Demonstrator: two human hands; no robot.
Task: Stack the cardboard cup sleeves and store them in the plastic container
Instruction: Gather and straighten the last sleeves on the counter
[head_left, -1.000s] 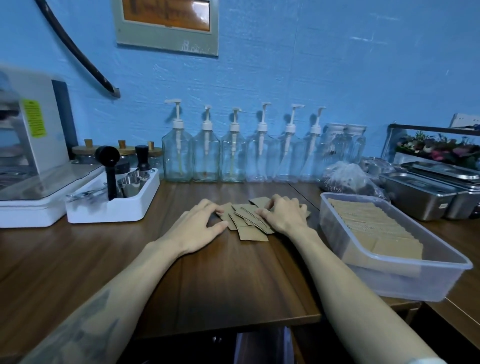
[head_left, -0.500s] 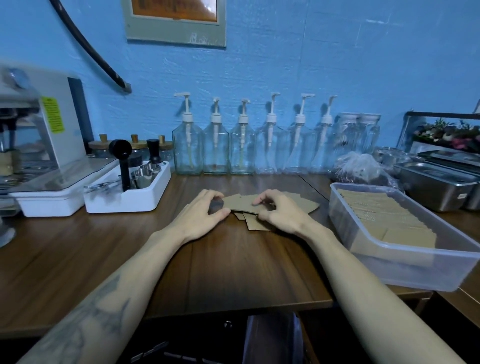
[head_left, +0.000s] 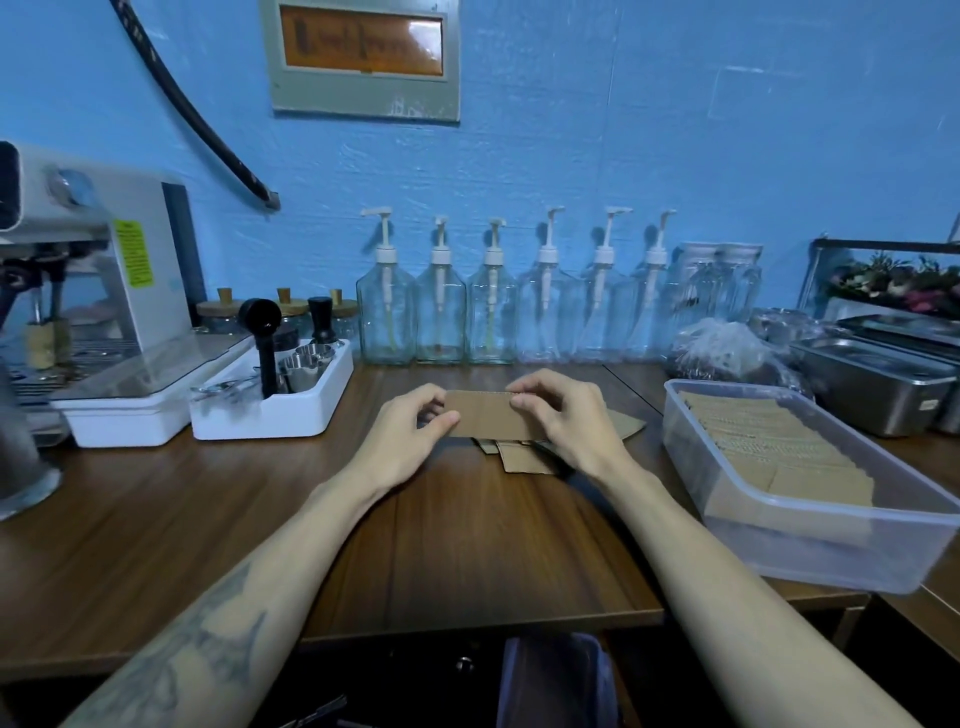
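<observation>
Head view: cardboard sleeve stack pinched between left hand and right hand.

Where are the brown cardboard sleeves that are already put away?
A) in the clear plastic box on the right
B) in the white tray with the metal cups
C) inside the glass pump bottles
A: a packed row of cardboard sleeves sits inside the clear plastic box on the right side of the table, while both hands hold more sleeves in the middle.
</observation>
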